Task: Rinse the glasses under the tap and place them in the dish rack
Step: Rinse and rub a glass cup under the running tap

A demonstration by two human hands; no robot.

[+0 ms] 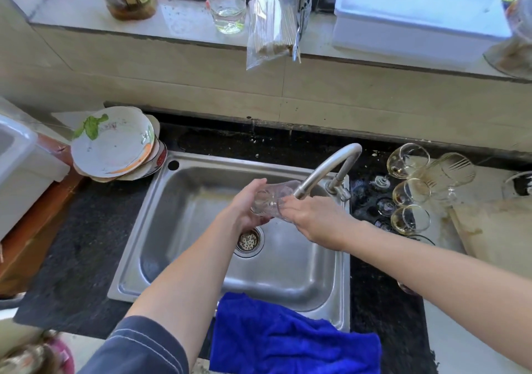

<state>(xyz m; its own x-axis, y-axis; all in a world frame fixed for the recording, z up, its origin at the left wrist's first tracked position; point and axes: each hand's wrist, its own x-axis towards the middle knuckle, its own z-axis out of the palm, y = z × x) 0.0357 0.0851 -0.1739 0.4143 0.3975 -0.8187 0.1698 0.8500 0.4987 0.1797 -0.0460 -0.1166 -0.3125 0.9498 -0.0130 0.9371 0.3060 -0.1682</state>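
While the left hand (244,205) wraps round a clear glass (269,201) held on its side over the sink (184,189), just under the tap (331,169) spout, the right hand (315,219) meets the glass at its mouth. Its fingertips are hidden by the rim, so can't tell if they grip or only rub inside. Hands are together, both on the one glass, above & a bit behind the sink's drain (249,241). Can't make out whether water is running. Several stemmed glasses (410,192) w/ yellowish dregs wait on the counter right of the sink, some tipped over. A stack of used plates (115,143) sits at the sink's back-left corner; a blue cloth (288,339) drapes over its front edge. No rack w/ rinsed glasses can be picked out, so the task looks early: one glass mid-rinse, the others not yet rinsed or racked.
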